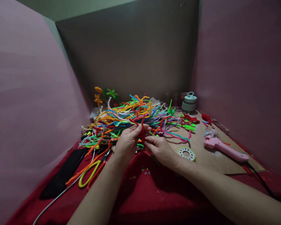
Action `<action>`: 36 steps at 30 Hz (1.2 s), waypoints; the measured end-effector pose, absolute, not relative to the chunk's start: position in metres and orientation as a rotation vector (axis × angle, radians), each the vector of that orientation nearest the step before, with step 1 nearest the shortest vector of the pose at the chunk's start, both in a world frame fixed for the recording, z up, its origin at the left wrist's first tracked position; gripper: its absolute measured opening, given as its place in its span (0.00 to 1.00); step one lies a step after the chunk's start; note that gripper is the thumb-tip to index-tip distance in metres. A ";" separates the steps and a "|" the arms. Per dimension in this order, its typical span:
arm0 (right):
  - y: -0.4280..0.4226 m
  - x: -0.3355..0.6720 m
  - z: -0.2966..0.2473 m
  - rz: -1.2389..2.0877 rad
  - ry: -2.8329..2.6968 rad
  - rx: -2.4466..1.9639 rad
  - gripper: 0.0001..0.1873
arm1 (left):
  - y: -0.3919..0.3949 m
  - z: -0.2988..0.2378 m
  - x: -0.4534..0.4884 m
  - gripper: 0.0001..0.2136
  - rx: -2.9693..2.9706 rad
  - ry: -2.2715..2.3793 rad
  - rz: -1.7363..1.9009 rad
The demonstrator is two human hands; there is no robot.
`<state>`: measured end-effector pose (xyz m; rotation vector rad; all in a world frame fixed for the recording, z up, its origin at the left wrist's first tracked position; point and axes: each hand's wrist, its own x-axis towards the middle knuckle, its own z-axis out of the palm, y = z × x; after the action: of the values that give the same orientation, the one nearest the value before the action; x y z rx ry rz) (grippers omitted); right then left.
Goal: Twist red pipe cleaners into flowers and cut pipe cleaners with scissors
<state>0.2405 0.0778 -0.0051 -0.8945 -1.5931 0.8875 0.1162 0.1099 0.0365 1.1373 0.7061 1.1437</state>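
Note:
Both hands meet in front of a large heap of coloured pipe cleaners (124, 114). My left hand (129, 139) pinches a red pipe cleaner (142, 129) between thumb and fingers. Close beside it, my right hand (159, 148) has its fingers closed on the lower part of the same red piece. Its upper end sticks up above the fingertips, and a dark green stem seems to run down below the right hand. Exactly how the red piece is bent between the fingers is too small to make out.
Scissors with yellow and orange handles (90, 175) and a black phone-like slab (63, 173) lie at left. To the right are a white tape spool (186, 153), a pink glue gun (224, 148) on a brown board (208, 167), and a lidded container (189, 103). Pipe-cleaner flowers (98, 99) stand behind.

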 end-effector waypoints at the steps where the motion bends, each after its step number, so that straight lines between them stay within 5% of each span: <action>1: 0.076 0.242 -0.005 0.916 -1.596 -0.920 0.12 | 0.108 0.035 0.117 0.08 1.107 0.659 1.123; 13: 0.070 0.241 0.000 1.673 -1.295 -0.762 0.14 | 0.093 0.032 0.124 0.04 1.009 0.535 1.321; 36: 0.086 0.244 0.008 2.189 -0.791 -0.578 0.09 | 0.109 0.072 0.124 0.09 0.947 0.579 1.517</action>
<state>0.2440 0.0858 0.0077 -0.5779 -0.7914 2.1889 0.1244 0.1091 0.0716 0.9472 0.5794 1.5173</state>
